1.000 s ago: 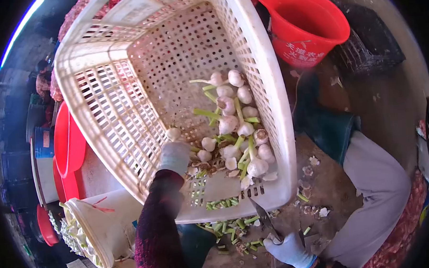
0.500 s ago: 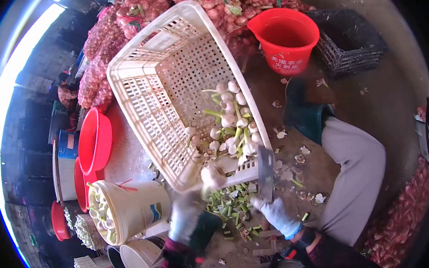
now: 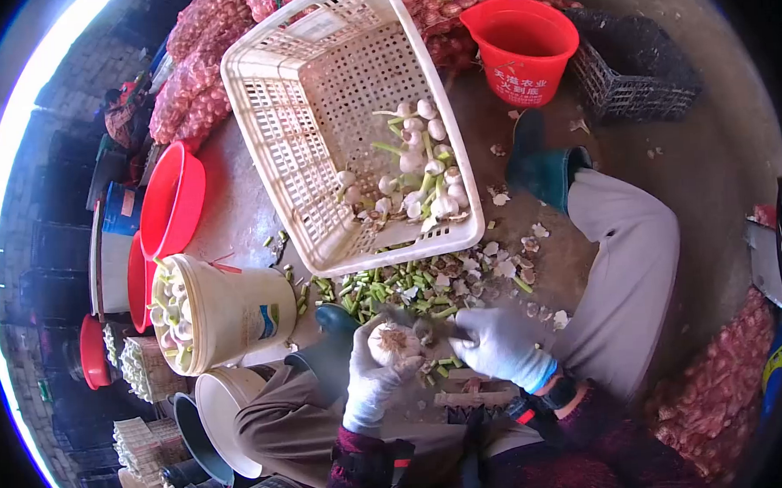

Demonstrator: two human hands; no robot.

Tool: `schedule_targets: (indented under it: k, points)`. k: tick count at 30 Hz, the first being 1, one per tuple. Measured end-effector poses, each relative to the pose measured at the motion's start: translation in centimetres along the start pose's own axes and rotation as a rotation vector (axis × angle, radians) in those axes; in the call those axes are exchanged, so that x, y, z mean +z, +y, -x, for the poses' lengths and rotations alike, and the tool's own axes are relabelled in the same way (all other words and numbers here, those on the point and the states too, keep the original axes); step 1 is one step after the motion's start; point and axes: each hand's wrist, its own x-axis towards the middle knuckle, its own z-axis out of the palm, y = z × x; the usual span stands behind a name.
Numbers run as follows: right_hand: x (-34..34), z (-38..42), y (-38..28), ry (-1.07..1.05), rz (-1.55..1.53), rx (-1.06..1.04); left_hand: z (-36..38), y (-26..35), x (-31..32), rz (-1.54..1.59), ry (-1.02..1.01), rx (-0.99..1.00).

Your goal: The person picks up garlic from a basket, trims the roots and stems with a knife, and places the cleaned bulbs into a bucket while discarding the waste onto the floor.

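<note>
My left hand [image 3: 368,380], in a white glove, grips a garlic bulb [image 3: 395,341] low in the head view, root end up. My right hand [image 3: 493,344], also gloved, is closed on a knife [image 3: 422,324] whose dark blade meets the bulb. Both hands hover over my lap, just this side of a litter of cut green stems [image 3: 382,288] and garlic skins on the ground. Beyond the litter a tilted white plastic basket [image 3: 268,136] holds several garlic bulbs with stalks [image 3: 416,177].
A white bucket [image 3: 237,325] filled with trimmed garlic stands at the left, beside red basins [image 3: 171,197]. A red bucket [image 3: 522,38] and a black crate [image 3: 636,67] sit at the back right. My green boot [image 3: 540,163] rests by the basket. Mesh sacks of garlic [image 3: 196,74] pile up behind.
My left hand took a bulb out of the basket and brought it down to my lap. My right hand lowered the knife from beside the basket onto the bulb.
</note>
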Motion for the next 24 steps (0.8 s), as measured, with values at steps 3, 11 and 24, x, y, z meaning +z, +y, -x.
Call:
schedule_targets:
  k: [3, 11, 24]
  points:
    - [0.9, 1.4, 0.2, -0.079, 0.135, -0.147, 0.3, 1.1, -1.2, -0.090, -0.071, 0.004]
    - [1.9, 1.4, 0.2, -0.190, 0.267, -0.153, -0.5, -0.8, -2.6, -0.151, 0.002, 0.080]
    - [7.6, -0.7, 8.6, -0.438, 0.469, 0.263, -0.3, -1.6, -3.1, -0.363, 0.213, 0.120]
